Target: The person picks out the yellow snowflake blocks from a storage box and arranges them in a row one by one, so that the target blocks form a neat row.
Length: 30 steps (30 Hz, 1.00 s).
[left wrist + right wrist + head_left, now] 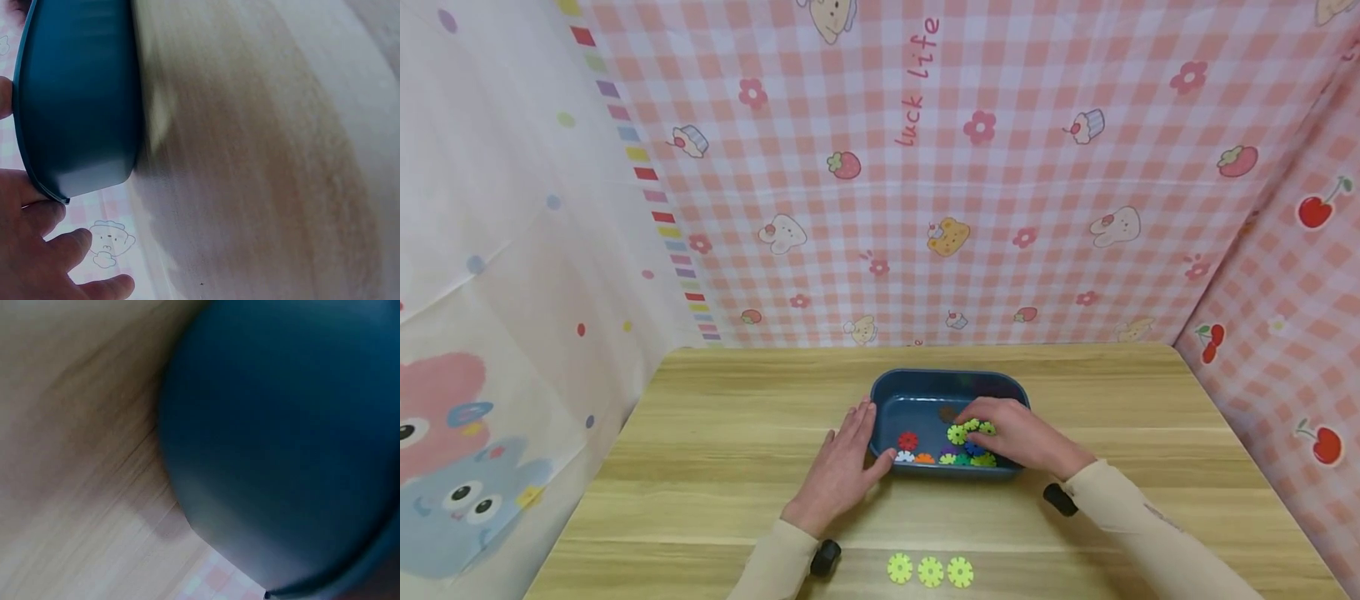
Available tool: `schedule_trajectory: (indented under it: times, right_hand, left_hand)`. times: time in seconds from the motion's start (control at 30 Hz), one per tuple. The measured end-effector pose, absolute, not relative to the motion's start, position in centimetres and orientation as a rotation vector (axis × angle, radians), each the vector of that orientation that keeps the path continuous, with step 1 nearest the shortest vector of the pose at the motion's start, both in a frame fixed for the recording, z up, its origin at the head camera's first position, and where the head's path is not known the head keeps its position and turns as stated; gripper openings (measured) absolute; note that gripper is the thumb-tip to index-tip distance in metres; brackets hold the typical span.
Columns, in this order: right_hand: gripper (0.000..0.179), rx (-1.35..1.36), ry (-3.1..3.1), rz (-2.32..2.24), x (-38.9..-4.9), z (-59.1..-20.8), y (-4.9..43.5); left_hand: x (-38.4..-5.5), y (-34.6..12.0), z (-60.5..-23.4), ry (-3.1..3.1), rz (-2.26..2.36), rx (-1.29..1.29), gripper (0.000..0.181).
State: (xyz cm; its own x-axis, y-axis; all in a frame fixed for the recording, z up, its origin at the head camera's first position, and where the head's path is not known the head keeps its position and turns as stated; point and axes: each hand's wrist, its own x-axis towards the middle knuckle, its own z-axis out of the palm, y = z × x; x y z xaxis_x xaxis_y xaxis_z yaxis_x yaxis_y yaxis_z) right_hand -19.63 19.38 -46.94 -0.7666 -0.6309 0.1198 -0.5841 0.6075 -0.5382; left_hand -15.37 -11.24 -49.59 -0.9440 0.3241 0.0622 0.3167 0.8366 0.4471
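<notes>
A dark blue bin stands on the table with small notched plastic discs inside. My left hand rests against its left end, fingers fairly straight, the thumb at the front rim; the left wrist view shows fingers spread beside the bin's outer wall. My right hand reaches over the right side into the bin, index finger and thumb around yellow-green discs; I cannot tell whether it pinches one. A red disc, a white disc and an orange disc lie left of it.
Three yellow-green discs lie in a row on the wooden table near its front edge. Pink checked cloth hangs behind the table. In the right wrist view the bin's outer wall fills most of the picture, hiding the right hand.
</notes>
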Motion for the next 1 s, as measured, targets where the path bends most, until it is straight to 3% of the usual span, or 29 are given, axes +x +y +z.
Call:
schedule_trajectory:
  times: [1.0]
  right_hand:
    - [0.026,-0.987,2.823,-0.489,-21.1,-48.6,17.4]
  left_hand:
    - [-14.9,-11.1,-49.5,2.982,0.727,0.512,0.081]
